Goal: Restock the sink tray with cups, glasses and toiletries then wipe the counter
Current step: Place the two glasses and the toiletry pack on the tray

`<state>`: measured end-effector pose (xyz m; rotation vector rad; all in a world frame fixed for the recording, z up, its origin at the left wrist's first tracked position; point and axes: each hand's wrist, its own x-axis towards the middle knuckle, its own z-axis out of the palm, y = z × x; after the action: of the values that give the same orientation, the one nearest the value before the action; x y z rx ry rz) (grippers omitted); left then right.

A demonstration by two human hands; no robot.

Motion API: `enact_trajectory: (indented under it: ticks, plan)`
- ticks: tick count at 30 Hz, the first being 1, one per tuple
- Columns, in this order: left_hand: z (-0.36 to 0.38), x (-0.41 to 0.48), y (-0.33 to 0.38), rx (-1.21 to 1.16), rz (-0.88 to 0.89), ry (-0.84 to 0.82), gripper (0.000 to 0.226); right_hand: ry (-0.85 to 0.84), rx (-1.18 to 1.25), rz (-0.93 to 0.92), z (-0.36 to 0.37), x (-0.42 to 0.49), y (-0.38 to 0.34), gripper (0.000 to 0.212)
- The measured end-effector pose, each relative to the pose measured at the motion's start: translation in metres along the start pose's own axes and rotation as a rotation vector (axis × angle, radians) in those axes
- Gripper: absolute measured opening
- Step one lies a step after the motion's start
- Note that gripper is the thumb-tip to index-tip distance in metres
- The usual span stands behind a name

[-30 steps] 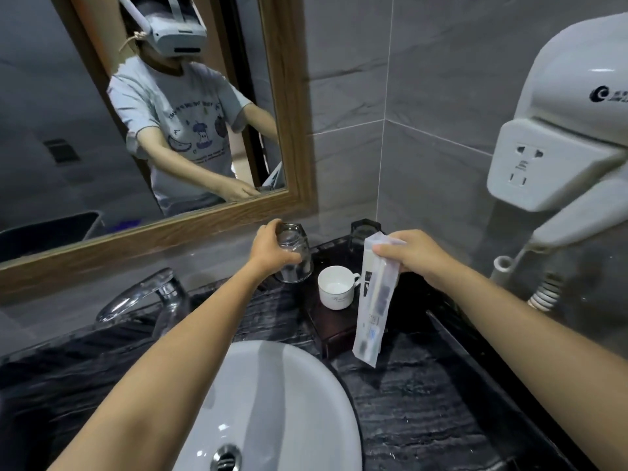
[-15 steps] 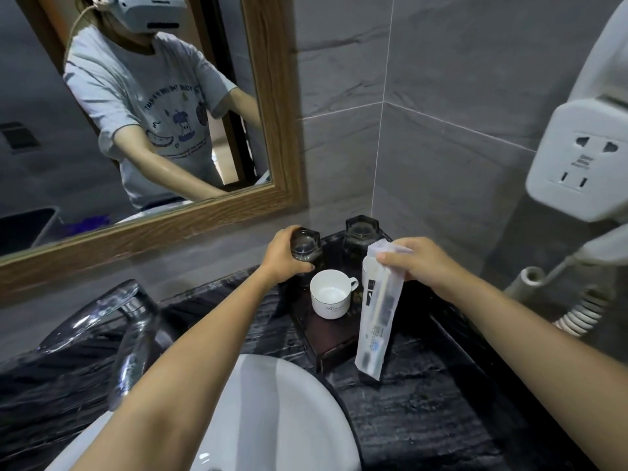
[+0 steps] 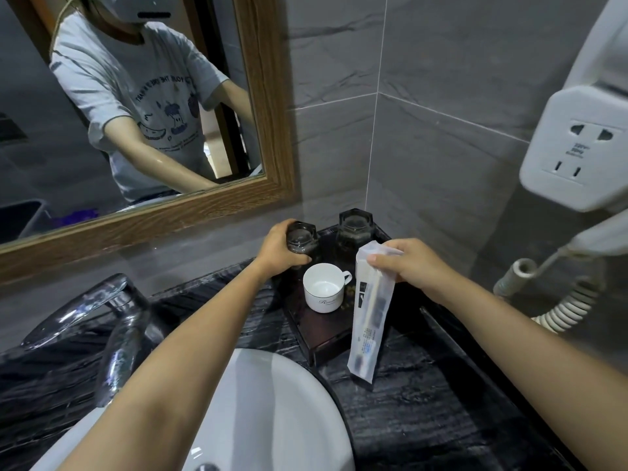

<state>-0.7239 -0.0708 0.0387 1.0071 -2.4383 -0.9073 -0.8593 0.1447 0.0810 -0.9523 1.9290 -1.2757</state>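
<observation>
A dark wooden tray (image 3: 326,338) sits in the counter's back corner. My left hand (image 3: 277,249) grips a clear faceted glass (image 3: 302,241) upright at the tray's back left corner. A second faceted glass (image 3: 355,227) stands at the tray's back right. In the tray's middle is a white cup (image 3: 323,291) with its handle pointing right. My right hand (image 3: 413,263) pinches the top of a long white toothbrush packet (image 3: 370,314), which hangs down over the tray's right edge.
A white basin (image 3: 272,419) lies below, with a chrome tap (image 3: 112,314) at left. The black marble counter (image 3: 418,409) runs right of the basin. A wall hair dryer with socket (image 3: 577,147) and coiled cord (image 3: 564,307) hangs at right. A wood-framed mirror (image 3: 268,96) is behind.
My left hand has carried the glass back and down to the tray's rear left corner. The view has shifted closer and right. The toothbrush packet stays held over the tray's right side.
</observation>
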Motion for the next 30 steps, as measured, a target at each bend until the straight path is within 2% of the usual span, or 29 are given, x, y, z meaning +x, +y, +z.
enact_trajectory:
  ticks: [7,11,14,21,30]
  plan:
    - [0.002,0.001,-0.004,0.000,0.007,-0.005,0.090,0.005,-0.007,-0.002,0.001,-0.004,0.004,0.028]
    - [0.003,0.003,-0.002,0.013,0.021,-0.014,0.091,0.010,-0.009,-0.007,-0.001,-0.006,0.002,0.012]
    - [0.002,0.003,-0.002,0.019,0.029,-0.034,0.092,0.004,0.001,-0.008,0.001,-0.007,0.004,0.009]
    - [0.001,0.001,-0.008,0.020,0.015,-0.052,0.095,-0.002,0.016,-0.010,0.008,-0.012,0.006,0.031]
    - [-0.004,0.000,-0.006,-0.007,0.013,-0.103,0.107,-0.006,-0.014,-0.009,0.006,-0.014,0.001,0.022]
